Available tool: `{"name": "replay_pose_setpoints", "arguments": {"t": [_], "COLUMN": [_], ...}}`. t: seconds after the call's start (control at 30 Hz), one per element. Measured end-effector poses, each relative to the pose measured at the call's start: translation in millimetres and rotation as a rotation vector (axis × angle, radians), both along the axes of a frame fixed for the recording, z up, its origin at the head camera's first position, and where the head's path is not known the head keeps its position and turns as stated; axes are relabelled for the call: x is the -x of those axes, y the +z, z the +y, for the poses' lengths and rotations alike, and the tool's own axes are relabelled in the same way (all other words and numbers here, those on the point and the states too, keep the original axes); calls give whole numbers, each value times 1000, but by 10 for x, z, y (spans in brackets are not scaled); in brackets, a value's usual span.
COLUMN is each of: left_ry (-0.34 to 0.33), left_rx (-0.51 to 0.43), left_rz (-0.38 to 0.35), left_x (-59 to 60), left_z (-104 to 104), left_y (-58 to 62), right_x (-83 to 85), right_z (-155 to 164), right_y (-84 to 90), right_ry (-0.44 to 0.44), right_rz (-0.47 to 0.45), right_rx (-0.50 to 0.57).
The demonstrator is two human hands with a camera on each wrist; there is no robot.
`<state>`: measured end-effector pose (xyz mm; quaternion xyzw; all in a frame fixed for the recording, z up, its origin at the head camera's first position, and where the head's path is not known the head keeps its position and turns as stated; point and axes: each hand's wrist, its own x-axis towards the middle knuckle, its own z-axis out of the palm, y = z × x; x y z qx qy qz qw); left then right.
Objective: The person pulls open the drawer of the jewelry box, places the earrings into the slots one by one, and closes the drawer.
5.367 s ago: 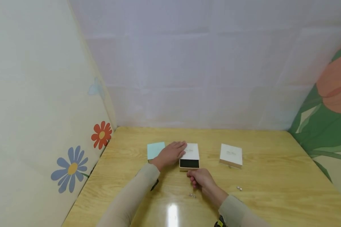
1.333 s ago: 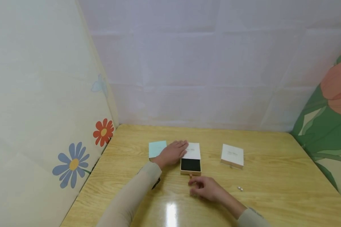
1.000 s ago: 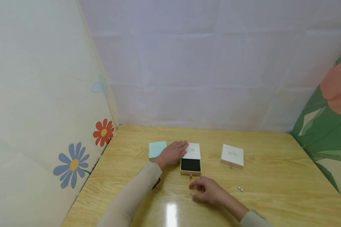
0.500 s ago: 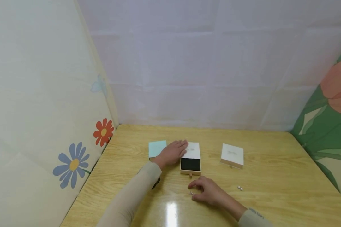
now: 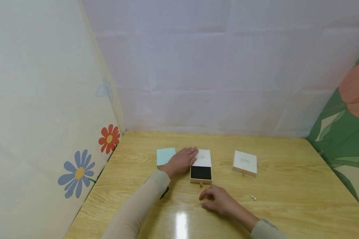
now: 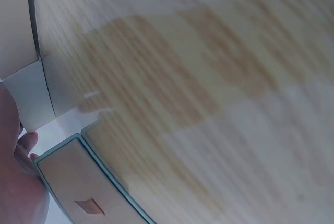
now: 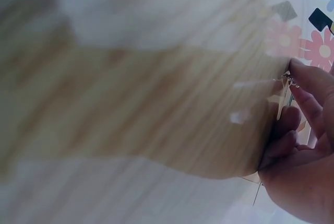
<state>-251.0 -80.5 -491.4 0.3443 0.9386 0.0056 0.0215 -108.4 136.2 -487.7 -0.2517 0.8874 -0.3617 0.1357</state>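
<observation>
Since the earliest frame, five seconds or so back, my right hand [image 5: 219, 201] has come away from the drawer's pull tab and dropped to the near table [image 5: 287, 186], and the drawer now stands further out of its sleeve.

Going left to right, I count three boxes. The teal box [image 5: 164, 156] lies flat at the far left. Next to it my left hand [image 5: 180, 161] presses with straight, flat fingers on the white sleeve of the open drawer box [image 5: 201, 170], steadying it; the black-lined drawer faces me with nothing in it that I can see. Just near of the drawer, my right hand is curled, thumb and forefinger pinched on a small silvery earring [image 5: 201, 202] right at the table surface; the right wrist view shows the thin metal piece [image 7: 288, 79] between the fingertips. Further right sits a closed white box [image 5: 244, 163], and near of it a second small earring piece [image 5: 252, 198] lies loose on the wood. So I see two jewellery pieces, though they are too tiny to tell more.

I judge the step to be picking up the earring. The next move calls for a firm pinch, a short lift, and a carry up into the black drawer without dropping it.
</observation>
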Motion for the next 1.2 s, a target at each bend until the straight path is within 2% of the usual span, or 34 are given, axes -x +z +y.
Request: {"name": "replay_pose_setpoints", "arguments": {"t": [0.63,0.9,1.2], "left_ry": [-5,-4,-14], "left_rx": [25,15,2], "left_rz": [26,14,21], "left_x": [66,63,64], "left_z": [-3,-5,-13], "left_y": [-100,-81,-95], "right_x": [-24,-23,-29], "right_z": [-54,-72,-80], "right_y": [14,22,42], "right_ry": [-50,-32,-41], "right_rz": [-29,21,0], "right_rx": [-40,-48,-45]}}
